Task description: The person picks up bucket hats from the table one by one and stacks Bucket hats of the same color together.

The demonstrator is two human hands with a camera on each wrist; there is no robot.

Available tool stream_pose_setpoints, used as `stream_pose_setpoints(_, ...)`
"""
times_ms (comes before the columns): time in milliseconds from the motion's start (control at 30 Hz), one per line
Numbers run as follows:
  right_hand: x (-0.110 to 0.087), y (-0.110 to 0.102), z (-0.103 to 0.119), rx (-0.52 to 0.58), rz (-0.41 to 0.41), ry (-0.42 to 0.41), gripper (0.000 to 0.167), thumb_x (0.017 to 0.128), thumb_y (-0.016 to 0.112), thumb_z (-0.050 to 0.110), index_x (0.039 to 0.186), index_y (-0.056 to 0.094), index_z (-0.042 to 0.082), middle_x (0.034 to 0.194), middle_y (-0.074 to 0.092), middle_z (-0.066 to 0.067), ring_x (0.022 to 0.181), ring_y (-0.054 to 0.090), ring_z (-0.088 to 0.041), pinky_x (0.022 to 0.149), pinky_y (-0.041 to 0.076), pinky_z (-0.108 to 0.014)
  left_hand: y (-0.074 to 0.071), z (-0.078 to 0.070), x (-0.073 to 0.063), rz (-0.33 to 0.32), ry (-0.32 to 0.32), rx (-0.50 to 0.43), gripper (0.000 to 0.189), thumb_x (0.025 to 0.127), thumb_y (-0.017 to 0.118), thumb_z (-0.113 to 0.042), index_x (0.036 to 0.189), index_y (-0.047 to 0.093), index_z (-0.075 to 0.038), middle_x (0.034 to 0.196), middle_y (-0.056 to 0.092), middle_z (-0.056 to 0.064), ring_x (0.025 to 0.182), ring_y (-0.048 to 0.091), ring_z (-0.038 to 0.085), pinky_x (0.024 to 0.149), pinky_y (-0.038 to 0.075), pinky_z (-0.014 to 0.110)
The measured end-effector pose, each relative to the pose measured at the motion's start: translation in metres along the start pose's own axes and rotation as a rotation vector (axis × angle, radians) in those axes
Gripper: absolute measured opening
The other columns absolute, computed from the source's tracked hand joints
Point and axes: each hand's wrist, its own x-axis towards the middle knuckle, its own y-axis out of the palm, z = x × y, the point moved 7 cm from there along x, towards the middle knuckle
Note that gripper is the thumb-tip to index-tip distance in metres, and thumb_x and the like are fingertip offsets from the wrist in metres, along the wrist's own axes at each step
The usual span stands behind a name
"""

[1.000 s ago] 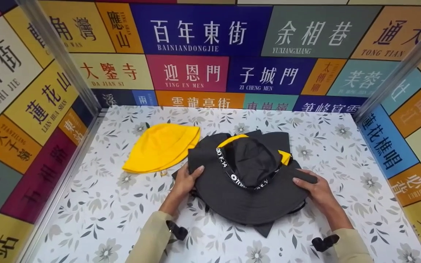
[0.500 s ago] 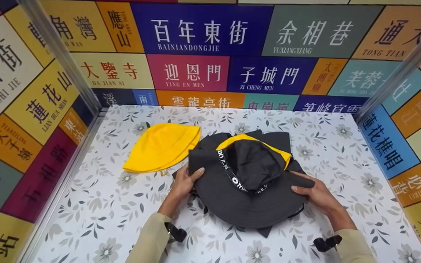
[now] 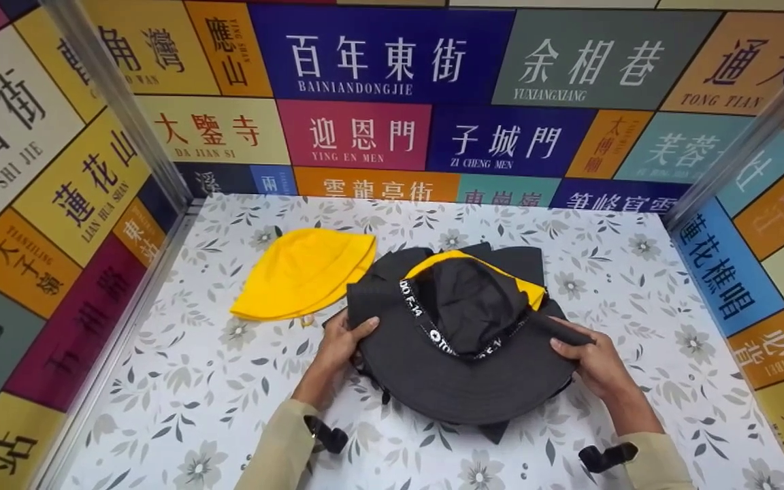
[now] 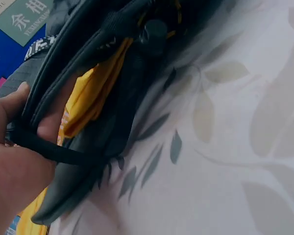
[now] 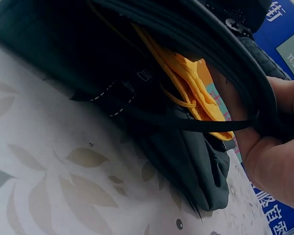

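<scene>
Both hands hold a black wide-brimmed hat (image 3: 460, 388) by its brim, with the inside of the crown facing up. A black band with white lettering (image 3: 435, 337) runs around the opening. My left hand (image 3: 341, 347) grips the left side of the brim, thumb on top. My right hand (image 3: 593, 357) pinches the right side, where the brim edge curls. Under the hat lies another black hat (image 5: 186, 161), partly hidden, with a yellow hat (image 5: 196, 90) sandwiched between, its cord showing in the right wrist view. A dark strap (image 4: 63, 151) hangs by the left fingers.
A second yellow bucket hat (image 3: 303, 275) lies on its side to the left of the pile, on a white table (image 3: 181, 388) with a leaf and flower print. Colourful sign-covered panels (image 3: 358, 136) enclose the back and both sides.
The top hat's brim shifts and tilts slightly between the hands. More of the yellow hat shows behind it than a second ago. Both hands keep their grip.
</scene>
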Motion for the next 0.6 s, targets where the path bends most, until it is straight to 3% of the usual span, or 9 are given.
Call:
stream_pose_setpoints(233,-0.0029,-0.0019,-0.0041,0.011,0.018,-0.007,0.04,0.092,0.068,0.004,0.125,0.069,0.028,0.114,0.068,0.018,0.107,0.066,-0.002,0.089,0.055,-0.019,0.001,0.0127,-0.0032,0.002,-0.109,-0.083,0.044,0.087,0.079,-0.026,0.12,0.063,-0.003,0.088,0.07,0.002,0.073,0.068,0.014,0.07,0.056,0.027)
stream_pose_setpoints(500,-0.004,-0.0032,-0.0004,0.043,-0.006,-0.01,0.04,0.092,0.066,0.001,0.115,0.072,0.033,0.113,0.07,0.017,0.104,0.067,-0.002,0.086,0.056,-0.02,0.0009,0.0107,-0.0037,0.019,-0.114,-0.106,0.048,0.086,0.079,-0.028,0.123,0.061,-0.003,0.095,0.07,0.003,0.08,0.069,0.014,0.075,0.057,0.027)
stream_pose_setpoints(600,-0.006,-0.0032,0.0024,0.067,-0.016,-0.008,0.041,0.093,0.065,-0.001,0.11,0.073,0.035,0.111,0.069,0.017,0.102,0.067,-0.002,0.085,0.056,-0.019,0.0008,0.0095,-0.0041,0.025,-0.108,-0.108,0.048,0.086,0.079,-0.029,0.122,0.06,-0.003,0.088,0.066,0.002,0.072,0.064,0.012,0.068,0.054,0.026)
